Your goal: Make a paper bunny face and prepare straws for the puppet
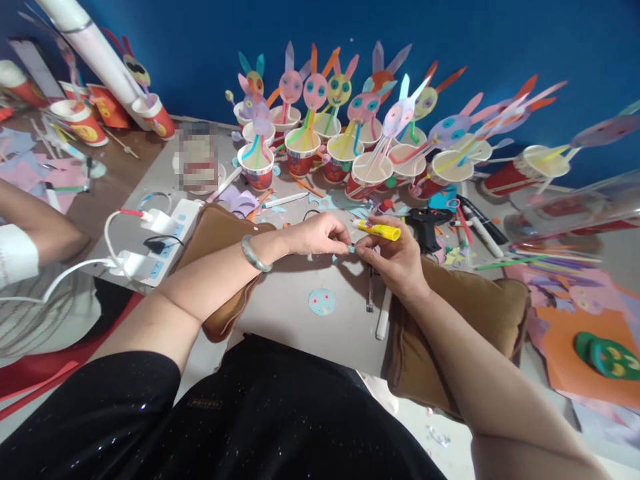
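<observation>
My left hand (pixel 323 235), with a bangle (pixel 256 255) on its wrist, is closed in a pinch above the table. Its fingertips meet those of my right hand (pixel 397 260) at a tiny light-blue paper piece (pixel 351 249). A yellow tube (pixel 380 231) with a narrow pale tip, like a glue tube, is held between my right fingers, tip to the left. Below the hands lies a light-blue paper disc (pixel 321 302) with a drawn face. Beside it are a craft knife (pixel 370 290) and a white pen (pixel 383 315).
Paper cups (pixel 303 152) with paper rabbit heads on straws line the blue wall. A glue gun (pixel 426 228) lies behind my right hand. Brown cushions (pixel 215 253) flank the workspace. At left are a power strip (pixel 173 243) and another person's arm (pixel 43 227); coloured paper (pixel 575 353) is at right.
</observation>
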Demonstrator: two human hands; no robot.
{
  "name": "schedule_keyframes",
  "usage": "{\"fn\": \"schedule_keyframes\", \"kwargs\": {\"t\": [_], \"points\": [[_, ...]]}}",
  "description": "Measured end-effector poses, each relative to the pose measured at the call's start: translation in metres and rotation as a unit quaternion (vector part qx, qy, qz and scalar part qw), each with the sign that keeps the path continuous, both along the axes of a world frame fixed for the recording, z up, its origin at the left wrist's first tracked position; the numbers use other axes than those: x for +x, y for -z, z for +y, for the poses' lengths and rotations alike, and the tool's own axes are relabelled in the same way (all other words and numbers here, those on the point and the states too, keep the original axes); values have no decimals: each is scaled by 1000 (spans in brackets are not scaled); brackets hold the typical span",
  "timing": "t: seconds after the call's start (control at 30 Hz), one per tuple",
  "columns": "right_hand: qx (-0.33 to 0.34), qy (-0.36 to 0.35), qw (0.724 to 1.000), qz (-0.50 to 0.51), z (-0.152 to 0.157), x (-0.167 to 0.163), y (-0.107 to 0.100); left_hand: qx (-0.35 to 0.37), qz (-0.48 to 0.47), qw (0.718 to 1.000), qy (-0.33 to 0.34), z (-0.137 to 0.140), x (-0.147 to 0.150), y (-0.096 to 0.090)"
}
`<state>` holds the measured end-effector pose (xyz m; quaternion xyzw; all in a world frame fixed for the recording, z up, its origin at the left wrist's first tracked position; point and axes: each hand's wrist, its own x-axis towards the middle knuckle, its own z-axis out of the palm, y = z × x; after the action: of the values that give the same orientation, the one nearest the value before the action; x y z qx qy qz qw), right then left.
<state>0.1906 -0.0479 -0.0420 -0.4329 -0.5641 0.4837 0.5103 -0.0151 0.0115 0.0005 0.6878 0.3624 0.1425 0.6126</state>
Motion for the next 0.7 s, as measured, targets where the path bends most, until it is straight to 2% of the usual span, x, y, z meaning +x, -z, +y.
{"fn": "schedule_keyframes", "kwargs": {"t": [0.1, 0.2, 0.3, 0.4, 0.7], "points": [[14, -1, 1000, -16, 1, 0, 2, -12, 2, 1000, -2, -1, 2, -1], [67, 43, 995, -54, -1, 0, 5, -16, -4, 1000, -18, -2, 4, -1], [148, 114, 976, -115, -6, -2, 8, -13, -3, 998, -60, -2, 6, 1], [206, 146, 953, -166, -12, -2, 11, -11, -5, 996, -89, -2, 6, 2], [215, 154, 937, -228, -14, -3, 13, -8, -62, 995, -74, -2, 9, 7]]}}
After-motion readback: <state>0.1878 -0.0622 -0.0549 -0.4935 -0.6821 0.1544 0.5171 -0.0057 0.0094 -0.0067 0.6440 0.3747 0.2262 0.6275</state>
